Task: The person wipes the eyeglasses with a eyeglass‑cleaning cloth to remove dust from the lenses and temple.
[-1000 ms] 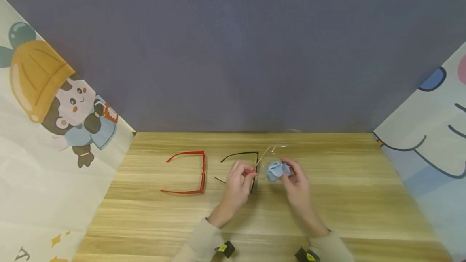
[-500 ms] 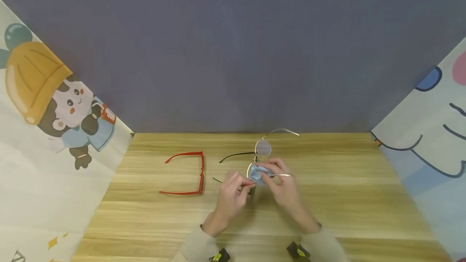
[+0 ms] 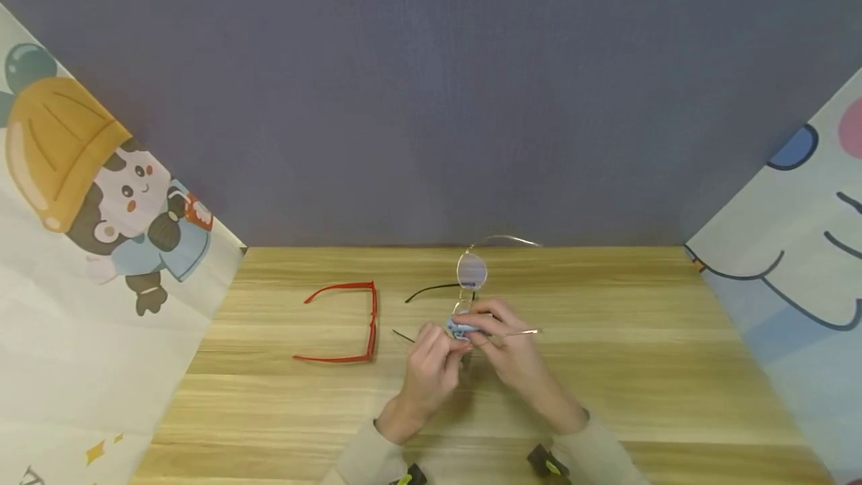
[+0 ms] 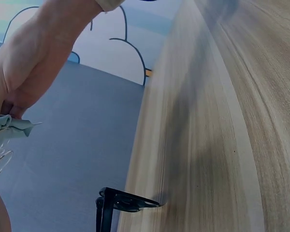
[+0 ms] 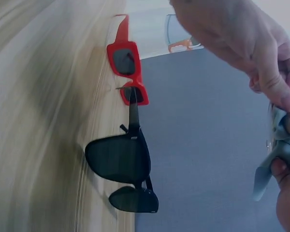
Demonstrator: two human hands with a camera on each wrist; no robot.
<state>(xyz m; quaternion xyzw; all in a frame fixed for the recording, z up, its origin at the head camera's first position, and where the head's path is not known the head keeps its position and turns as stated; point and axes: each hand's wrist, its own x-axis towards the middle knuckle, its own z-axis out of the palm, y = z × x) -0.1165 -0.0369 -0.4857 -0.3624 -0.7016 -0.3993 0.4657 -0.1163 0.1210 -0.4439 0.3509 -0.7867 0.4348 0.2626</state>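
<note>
A pair of thin gold-rimmed eyeglasses [image 3: 471,272] is held up over the table with its temples pointing right. My left hand [image 3: 429,369] pinches the frame at the near lens's end. With thumb and fingers, my right hand [image 3: 515,350] holds a light blue cloth [image 3: 459,326] around that near lens, which is mostly hidden. The far lens shows uncovered. In the right wrist view, the cloth [image 5: 280,145] folds between the fingers of both hands. Behind the hands, black sunglasses [image 3: 431,290] lie partly covered on the table.
Red-framed sunglasses [image 3: 373,320] lie with open temples on the wooden table [image 3: 640,365], left of the black pair. A grey panel [image 3: 431,96] rises at the table's back edge. Panels printed with cartoons [image 3: 144,193] stand at both sides.
The gold-rimmed eyeglasses have turned and shifted left, their far lens now in plain sight. My right hand has moved left, bringing the blue cloth onto the near lens beside my left hand.
</note>
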